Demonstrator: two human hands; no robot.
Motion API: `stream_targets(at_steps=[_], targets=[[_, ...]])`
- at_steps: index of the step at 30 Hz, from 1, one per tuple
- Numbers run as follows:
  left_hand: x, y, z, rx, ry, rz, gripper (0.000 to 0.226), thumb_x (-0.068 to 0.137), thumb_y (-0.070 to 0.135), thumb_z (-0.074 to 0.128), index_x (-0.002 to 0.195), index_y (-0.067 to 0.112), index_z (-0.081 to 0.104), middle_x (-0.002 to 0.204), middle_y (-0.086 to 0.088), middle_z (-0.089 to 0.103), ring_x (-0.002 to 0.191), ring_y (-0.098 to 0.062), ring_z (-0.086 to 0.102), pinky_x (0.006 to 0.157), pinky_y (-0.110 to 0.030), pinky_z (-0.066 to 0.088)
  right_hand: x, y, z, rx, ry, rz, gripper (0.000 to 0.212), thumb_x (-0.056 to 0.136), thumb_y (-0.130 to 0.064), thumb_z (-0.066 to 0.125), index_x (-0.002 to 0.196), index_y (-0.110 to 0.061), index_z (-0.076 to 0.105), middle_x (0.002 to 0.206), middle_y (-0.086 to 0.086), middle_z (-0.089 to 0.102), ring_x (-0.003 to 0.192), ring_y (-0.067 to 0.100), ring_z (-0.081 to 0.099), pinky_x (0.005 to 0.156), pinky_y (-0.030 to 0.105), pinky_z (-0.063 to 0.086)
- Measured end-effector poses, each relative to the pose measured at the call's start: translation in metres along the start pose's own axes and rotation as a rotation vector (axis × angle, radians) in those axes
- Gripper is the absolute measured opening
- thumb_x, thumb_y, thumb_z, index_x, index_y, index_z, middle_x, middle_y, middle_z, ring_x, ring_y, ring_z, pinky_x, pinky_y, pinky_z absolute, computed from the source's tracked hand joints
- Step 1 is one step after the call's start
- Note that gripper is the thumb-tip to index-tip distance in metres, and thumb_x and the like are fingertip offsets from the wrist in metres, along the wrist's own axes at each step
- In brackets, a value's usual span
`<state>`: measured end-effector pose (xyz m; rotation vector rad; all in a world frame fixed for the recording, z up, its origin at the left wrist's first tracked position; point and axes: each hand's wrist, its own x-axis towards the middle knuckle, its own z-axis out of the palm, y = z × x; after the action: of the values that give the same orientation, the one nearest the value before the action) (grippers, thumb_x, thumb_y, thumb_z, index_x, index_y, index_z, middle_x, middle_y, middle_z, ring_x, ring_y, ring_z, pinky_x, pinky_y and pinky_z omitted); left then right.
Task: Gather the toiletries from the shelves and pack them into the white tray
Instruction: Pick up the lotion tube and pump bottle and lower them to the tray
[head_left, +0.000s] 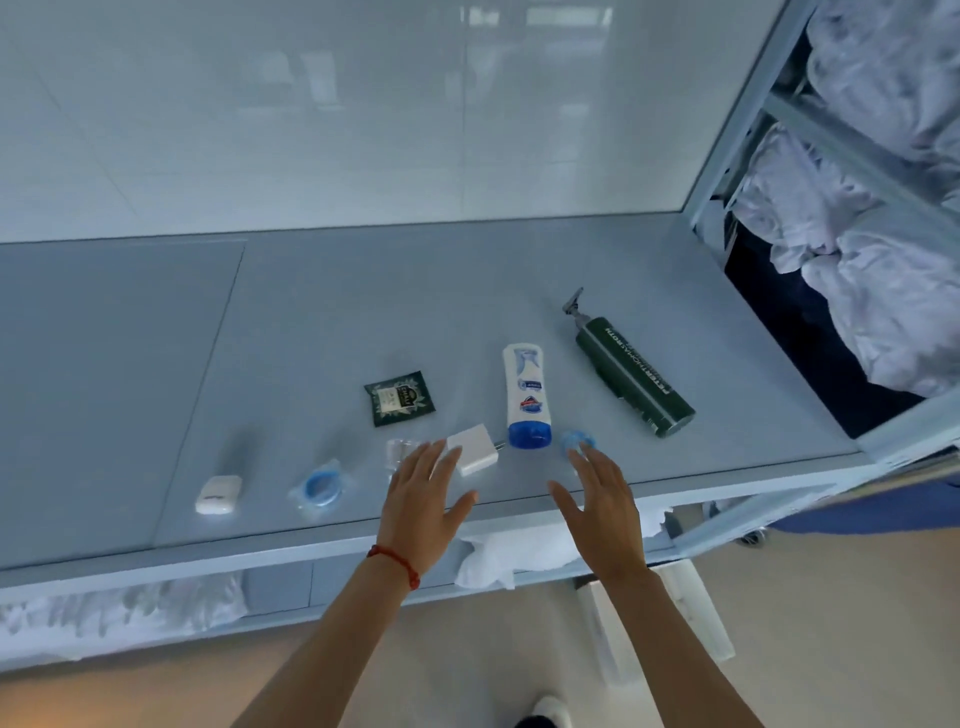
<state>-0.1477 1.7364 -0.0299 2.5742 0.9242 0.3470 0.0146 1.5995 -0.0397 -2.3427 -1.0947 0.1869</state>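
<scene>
A dark green cylindrical pump bottle (635, 375), lettered "PETER THOMAS ROTH", is being shown lying on the smooth grey shelf top (311, 322), near a white bottle with a blue cap (525, 395) and a dark sachet (399, 398). The left hand (422, 500) and right hand (603, 504) are being held flat and spread, grasping nothing, beside a white block (472, 449).

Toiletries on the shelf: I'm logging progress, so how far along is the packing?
Nothing looks packed yet; no white tray is in view. Both hands are open and hold nothing: the left hand hovers by the white box, the right hand near the blue-capped bottle. Left to gather: the green bottle, razor, dark sachet, blue ring and white case, all lying on the shelf.
</scene>
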Motion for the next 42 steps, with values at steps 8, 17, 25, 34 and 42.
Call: stream_targets(at_steps=[8,17,25,34,42], targets=[[0.061,0.067,0.032,-0.041,0.068,-0.044,0.047,0.074,0.021,0.073,0.114,0.001,0.056,0.117,-0.025,0.06,0.11,-0.043,0.053,0.089,-0.054,0.043,0.065,0.071,-0.052,-0.075,0.034,-0.101,0.047,0.085,-0.039,0.048,0.12,-0.007,0.055,0.127,0.018,0.055,0.117,0.036,0.051,0.094,0.05,0.041],[0.136,0.071,0.049,-0.044,-0.007,-0.218,0.056,0.086,0.027,0.057,0.136,0.011,0.034,0.143,-0.018,0.033,0.13,-0.033,0.029,0.102,-0.042,0.033,0.142,0.092,-0.054,-0.19,-0.075,-0.106,0.046,0.091,-0.028,0.053,0.132,-0.009,0.043,0.141,0.017,0.038,0.13,0.034,0.032,0.105,0.046,0.028],[0.15,0.071,0.072,-0.127,-0.086,-0.258,0.059,0.085,0.023,0.059,0.136,0.01,0.032,0.138,-0.013,0.037,0.107,-0.03,0.053,0.085,-0.034,0.045,0.154,0.105,-0.051,-0.23,-0.096,-0.073,0.049,0.091,-0.022,0.052,0.137,-0.015,0.036,0.145,0.012,0.032,0.125,0.032,0.039,0.097,0.046,0.04],[0.186,0.086,0.089,-0.141,-0.106,-0.122,0.056,0.084,0.02,0.06,0.133,0.01,0.036,0.137,-0.011,0.041,0.106,-0.03,0.052,0.084,-0.037,0.046,0.148,0.122,-0.054,-0.202,-0.003,-0.013,0.047,0.082,-0.013,0.066,0.126,-0.008,0.05,0.133,0.02,0.048,0.111,0.039,0.052,0.084,0.05,0.048],[0.204,0.093,0.095,-0.081,-0.078,-0.164,0.057,0.081,0.032,0.061,0.131,0.015,0.039,0.128,-0.009,0.047,0.097,-0.029,0.055,0.072,-0.037,0.048,0.164,0.128,-0.066,-0.18,-0.076,0.079,0.052,0.091,-0.033,0.051,0.138,-0.017,0.034,0.145,0.011,0.031,0.122,0.032,0.04,0.095,0.046,0.039]])
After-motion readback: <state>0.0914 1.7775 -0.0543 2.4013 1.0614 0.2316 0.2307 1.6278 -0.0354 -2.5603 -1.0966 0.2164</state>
